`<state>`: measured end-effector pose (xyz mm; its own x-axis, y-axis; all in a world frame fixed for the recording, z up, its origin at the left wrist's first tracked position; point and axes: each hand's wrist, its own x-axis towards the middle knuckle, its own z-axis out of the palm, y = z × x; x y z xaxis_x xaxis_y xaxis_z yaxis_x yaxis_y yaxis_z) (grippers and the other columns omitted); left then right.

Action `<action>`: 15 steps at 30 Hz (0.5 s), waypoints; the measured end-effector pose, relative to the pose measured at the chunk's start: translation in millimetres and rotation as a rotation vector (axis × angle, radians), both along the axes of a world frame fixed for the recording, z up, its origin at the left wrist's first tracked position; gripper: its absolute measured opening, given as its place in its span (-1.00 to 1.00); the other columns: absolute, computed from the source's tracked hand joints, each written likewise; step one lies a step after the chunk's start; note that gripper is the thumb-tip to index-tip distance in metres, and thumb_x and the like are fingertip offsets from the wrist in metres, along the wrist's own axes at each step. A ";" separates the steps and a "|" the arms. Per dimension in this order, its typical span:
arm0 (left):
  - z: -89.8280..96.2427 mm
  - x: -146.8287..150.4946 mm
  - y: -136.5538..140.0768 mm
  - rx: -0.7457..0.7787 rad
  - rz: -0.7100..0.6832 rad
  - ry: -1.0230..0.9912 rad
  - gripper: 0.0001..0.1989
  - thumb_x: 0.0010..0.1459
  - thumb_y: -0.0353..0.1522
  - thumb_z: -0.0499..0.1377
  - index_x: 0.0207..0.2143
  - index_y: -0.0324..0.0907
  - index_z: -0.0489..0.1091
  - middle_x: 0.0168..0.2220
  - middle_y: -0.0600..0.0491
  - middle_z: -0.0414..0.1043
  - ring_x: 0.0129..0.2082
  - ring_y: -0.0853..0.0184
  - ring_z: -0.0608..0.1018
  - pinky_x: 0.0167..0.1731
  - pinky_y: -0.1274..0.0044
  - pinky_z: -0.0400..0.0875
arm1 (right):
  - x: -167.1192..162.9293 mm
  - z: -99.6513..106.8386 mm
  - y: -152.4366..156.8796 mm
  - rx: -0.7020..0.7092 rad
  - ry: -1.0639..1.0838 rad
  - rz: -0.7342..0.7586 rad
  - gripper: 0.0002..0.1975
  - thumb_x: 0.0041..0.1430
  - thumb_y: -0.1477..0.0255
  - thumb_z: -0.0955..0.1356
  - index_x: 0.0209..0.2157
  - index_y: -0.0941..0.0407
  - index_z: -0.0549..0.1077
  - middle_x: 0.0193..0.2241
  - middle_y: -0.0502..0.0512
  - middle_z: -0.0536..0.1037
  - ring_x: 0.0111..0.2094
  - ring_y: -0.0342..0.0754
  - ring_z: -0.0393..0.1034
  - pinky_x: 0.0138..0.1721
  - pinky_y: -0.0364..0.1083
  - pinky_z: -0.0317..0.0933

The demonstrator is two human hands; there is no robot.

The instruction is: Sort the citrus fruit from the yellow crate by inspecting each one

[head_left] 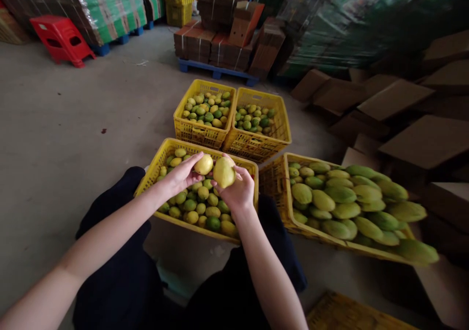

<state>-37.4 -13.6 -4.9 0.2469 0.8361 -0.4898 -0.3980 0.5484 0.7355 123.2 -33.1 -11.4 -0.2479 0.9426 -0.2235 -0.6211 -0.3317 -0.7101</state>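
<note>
Both hands are over a yellow crate (252, 183) of green and yellow lemons (201, 208), which stands between the wearer's knees. My left hand (185, 173) is closed around a pale yellow lemon (203, 164), thumb along its upper side. In my right hand (240, 186) sits a larger yellow lemon (224, 172), with the fingers curled behind it. The two held lemons are side by side, a small gap between them. Parts of the fingers are hidden behind the fruit.
Two more yellow crates of lemons, a left one (183, 127) and a right one (282, 124), stand ahead. At right, a crate (287, 193) is heaped with large green-yellow fruits (344, 193). Cardboard boxes (399, 100) lie beyond it. A red stool (62, 39) stands far left, bundled cartons on a blue pallet (216, 71) at the back.
</note>
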 end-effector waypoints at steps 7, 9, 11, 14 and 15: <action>4.8 -1.7 -1.0 -0.113 -0.014 0.009 -0.74 0.28 -0.25 0.16 -0.35 -0.28 0.41 -0.54 0.04 0.42 -0.67 0.53 0.36 -0.69 0.71 0.27 | 6.2 2.8 6.6 -0.167 0.046 0.050 -0.79 -0.01 0.40 0.35 -0.30 0.17 0.48 -0.45 0.10 0.62 -0.46 -0.04 0.52 -0.51 -0.16 0.43; 2.5 -2.2 -2.4 -0.094 -0.043 0.027 -0.71 0.27 -0.21 0.16 -0.34 -0.28 0.42 -0.50 0.00 0.46 -0.67 0.52 0.36 -0.69 0.70 0.27 | 8.4 3.1 8.4 -0.173 0.032 0.083 -0.81 0.08 0.37 0.34 -0.31 0.19 0.49 -0.47 0.11 0.62 -0.48 -0.05 0.52 -0.55 -0.19 0.41; 0.7 -2.7 -2.9 -0.071 -0.089 0.048 -0.65 0.26 -0.14 0.15 -0.34 -0.28 0.44 -0.50 -0.01 0.48 -0.70 0.52 0.33 -0.72 0.69 0.19 | 10.1 2.0 10.0 -0.171 0.035 0.114 -0.79 0.16 0.33 0.32 -0.30 0.19 0.49 -0.48 0.12 0.63 -0.50 -0.06 0.53 -0.57 -0.19 0.39; 0.7 -3.2 -1.8 -0.084 -0.129 0.101 -0.58 0.26 -0.07 0.10 -0.38 -0.26 0.43 -0.58 0.00 0.45 -0.74 0.51 0.27 -0.75 0.67 0.05 | 11.3 -2.1 11.9 -0.174 0.035 0.152 -0.71 0.22 0.25 0.32 -0.28 0.20 0.50 -0.49 0.13 0.62 -0.50 -0.06 0.53 -0.53 -0.18 0.39; 1.3 -3.4 -1.1 -0.099 -0.134 0.118 -0.56 0.26 -0.05 0.09 -0.40 -0.25 0.43 -0.61 0.00 0.43 -0.75 0.51 0.26 -0.75 0.67 0.03 | 11.3 -3.6 12.3 -0.177 0.029 0.158 -0.69 0.23 0.22 0.32 -0.28 0.21 0.50 -0.49 0.13 0.62 -0.50 -0.07 0.53 -0.51 -0.17 0.39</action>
<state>-40.8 -14.7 -3.6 0.2887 0.7459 -0.6002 -0.2306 0.6626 0.7125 134.5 -20.8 -15.0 -0.3983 0.8383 -0.3723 -0.5708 -0.5442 -0.6148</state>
